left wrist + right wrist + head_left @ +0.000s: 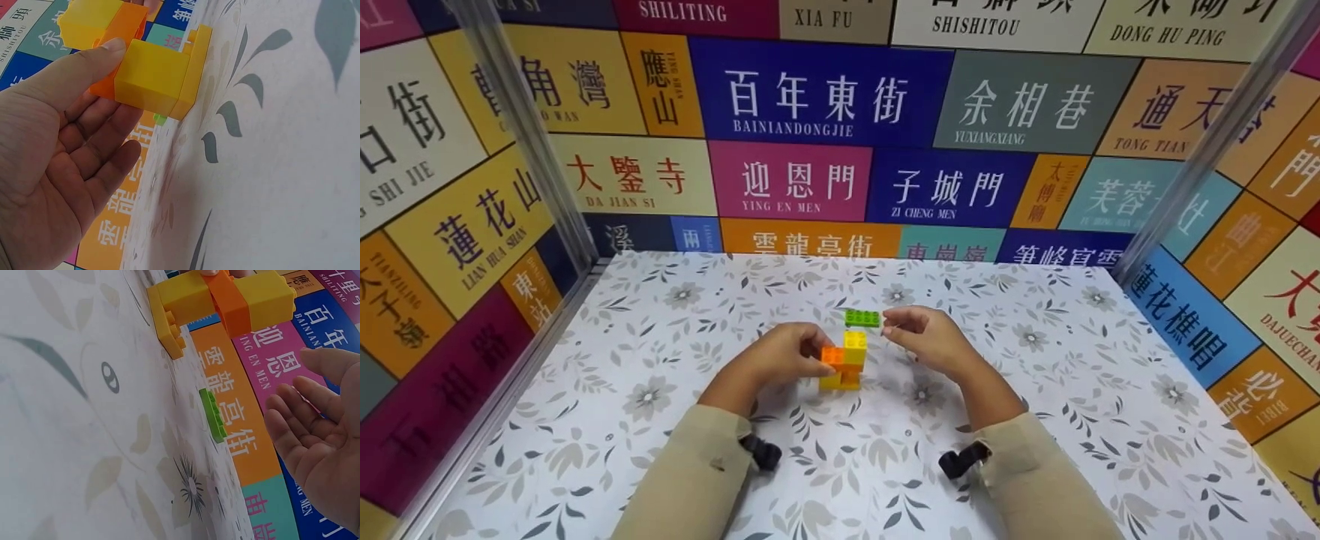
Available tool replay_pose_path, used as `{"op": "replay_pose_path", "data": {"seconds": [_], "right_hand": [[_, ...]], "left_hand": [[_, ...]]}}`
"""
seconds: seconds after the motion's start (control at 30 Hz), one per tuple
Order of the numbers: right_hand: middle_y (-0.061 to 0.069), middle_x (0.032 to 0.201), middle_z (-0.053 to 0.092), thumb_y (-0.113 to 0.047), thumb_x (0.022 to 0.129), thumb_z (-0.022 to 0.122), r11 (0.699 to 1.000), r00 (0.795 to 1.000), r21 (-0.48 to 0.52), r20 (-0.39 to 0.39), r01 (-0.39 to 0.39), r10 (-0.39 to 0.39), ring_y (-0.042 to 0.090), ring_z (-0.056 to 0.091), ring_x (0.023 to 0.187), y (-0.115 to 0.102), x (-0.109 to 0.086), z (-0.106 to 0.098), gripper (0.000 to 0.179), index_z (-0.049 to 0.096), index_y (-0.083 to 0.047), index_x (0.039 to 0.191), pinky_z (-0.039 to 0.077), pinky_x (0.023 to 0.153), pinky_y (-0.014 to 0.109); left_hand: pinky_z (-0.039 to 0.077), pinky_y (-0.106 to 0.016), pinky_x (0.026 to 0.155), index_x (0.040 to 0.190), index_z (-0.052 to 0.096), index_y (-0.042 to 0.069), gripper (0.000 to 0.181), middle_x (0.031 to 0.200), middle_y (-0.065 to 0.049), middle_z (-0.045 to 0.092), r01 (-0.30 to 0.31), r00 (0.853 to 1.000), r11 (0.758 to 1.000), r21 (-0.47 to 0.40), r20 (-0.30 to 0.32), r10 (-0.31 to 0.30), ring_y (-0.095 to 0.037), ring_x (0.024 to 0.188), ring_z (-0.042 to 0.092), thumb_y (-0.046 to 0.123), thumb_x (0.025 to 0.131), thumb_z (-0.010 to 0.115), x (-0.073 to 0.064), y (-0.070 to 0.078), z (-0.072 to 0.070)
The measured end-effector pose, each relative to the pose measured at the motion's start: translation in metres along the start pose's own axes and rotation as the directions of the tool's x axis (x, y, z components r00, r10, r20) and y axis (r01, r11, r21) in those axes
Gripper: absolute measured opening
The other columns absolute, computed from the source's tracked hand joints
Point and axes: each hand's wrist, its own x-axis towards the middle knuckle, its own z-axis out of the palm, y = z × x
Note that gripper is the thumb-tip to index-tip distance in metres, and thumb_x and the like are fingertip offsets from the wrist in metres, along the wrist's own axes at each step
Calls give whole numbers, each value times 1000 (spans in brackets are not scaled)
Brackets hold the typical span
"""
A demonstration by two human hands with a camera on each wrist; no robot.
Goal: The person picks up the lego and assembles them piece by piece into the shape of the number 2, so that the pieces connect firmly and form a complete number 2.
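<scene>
A small stack of toy building bricks stands on the table. Its base is a thin yellow brick (195, 70), with a yellow block (151, 76) on it. Across that lies an orange brick (831, 354), and a second yellow block (855, 346) tops the right side. My left hand (784, 351) pinches the orange brick, thumb on the near side. To the right of the stack hovers my right hand (931, 341), fingers loosely bent and holding nothing. Behind the stack lies a flat green brick (862, 318), close to my right fingertips; the right wrist view shows a gap between them.
A white cover with grey flowers and leaves lies over the table (675, 465). Panels of coloured signs (821, 90) rise behind and on both sides, with clear-edged posts at the corners. Black wrist mounts (962, 460) sit at both sleeves.
</scene>
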Motion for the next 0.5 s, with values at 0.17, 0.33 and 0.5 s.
{"op": "replay_pose_path", "data": {"seconds": [0.17, 0.33, 0.5], "right_hand": [[4, 130, 75, -32, 101, 75, 999, 999, -26, -20, -39, 39, 23, 70, 117, 0, 5, 0, 44, 69, -14, 141, 60, 100, 39], [5, 140, 71, -28, 100, 77, 997, 997, -29, -20, -75, 75, 23, 68, 123, 3, 16, 3, 46, 67, -19, 144, 60, 98, 37], [8, 144, 69, -22, 100, 77, 996, 996, -28, -33, -80, 79, 27, 66, 130, 4, 32, 6, 48, 65, -18, 146, 59, 103, 43]], "left_hand": [[55, -40, 103, 106, 72, 27, 28, 110, 3, 73, 15, 1000, 1000, -6, 13, -15, -22, 107, 66, 29, 86, 92, 1, 2, -2], [56, -41, 105, 106, 72, 27, 30, 111, 4, 73, 35, 999, 999, -11, 14, -34, -22, 108, 66, 30, 85, 93, 0, 2, -2], [56, -40, 104, 105, 73, 25, 29, 110, 5, 74, 4, 1000, 1000, -3, 1, -4, -20, 106, 67, 28, 85, 93, -1, -1, -2]]}}
